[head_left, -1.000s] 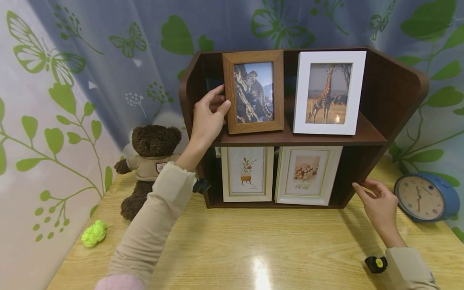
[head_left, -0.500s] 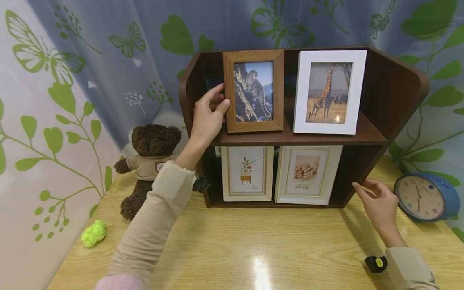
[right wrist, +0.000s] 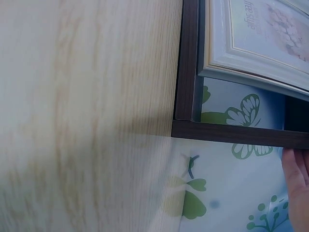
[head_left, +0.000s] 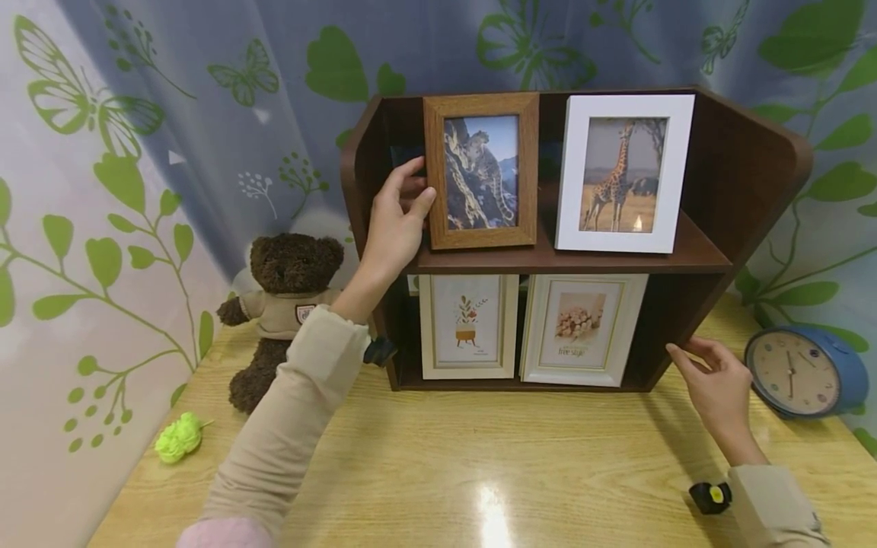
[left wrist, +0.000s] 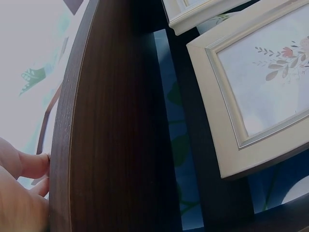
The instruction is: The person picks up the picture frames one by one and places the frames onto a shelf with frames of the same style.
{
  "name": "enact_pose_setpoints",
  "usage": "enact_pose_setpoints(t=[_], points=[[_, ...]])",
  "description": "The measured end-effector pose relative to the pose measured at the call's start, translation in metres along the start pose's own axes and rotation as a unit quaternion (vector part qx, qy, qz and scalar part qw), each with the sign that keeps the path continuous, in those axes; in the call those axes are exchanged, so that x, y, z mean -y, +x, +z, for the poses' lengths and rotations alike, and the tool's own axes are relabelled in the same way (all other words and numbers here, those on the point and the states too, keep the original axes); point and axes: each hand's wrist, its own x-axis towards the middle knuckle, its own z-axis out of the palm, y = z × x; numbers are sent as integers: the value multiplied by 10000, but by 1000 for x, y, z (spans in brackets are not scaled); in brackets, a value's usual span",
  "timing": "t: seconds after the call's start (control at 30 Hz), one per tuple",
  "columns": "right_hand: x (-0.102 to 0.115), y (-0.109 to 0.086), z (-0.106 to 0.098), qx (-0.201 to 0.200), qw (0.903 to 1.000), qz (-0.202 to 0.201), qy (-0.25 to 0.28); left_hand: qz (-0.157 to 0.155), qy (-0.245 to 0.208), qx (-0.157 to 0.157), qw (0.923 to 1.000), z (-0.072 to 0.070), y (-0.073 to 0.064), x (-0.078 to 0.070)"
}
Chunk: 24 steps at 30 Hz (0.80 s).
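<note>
My left hand [head_left: 397, 221] is at the left edge of a brown wooden picture frame [head_left: 435, 175] with a leopard photo, pinching it between thumb and fingers. The frame stands on the upper level of a dark brown shelf [head_left: 569, 261], leaning slightly. In the left wrist view, part of the left hand [left wrist: 21, 188] shows beyond the shelf's side panel [left wrist: 106, 125]. My right hand [head_left: 715, 388] touches the lower right side of the shelf with relaxed fingers. The right wrist view shows its fingers [right wrist: 294, 169] against the panel's outer face.
Right of the brown frame stands a white giraffe frame [head_left: 575, 183]. Two cream frames, one with a plant print [head_left: 469, 327] and one with flowers [head_left: 582, 331], fill the lower level. A teddy bear [head_left: 288, 312], green flower [head_left: 180, 438] and blue clock [head_left: 795, 373] flank the shelf.
</note>
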Motion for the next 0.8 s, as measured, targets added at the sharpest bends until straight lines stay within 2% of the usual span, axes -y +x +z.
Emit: enact_pose_setpoints(t=[0.37,0.53,0.8], points=[[0,0,-1,44,10000,60,-32,126,96,62,9999,-1,-4,1],[-1,0,-1,91,9999,61,-17,113,45,136,9998,-5,-12,-2],[-2,1,0,34,10000,25,-62,446,-266,136,9986,-11,-29,-5]])
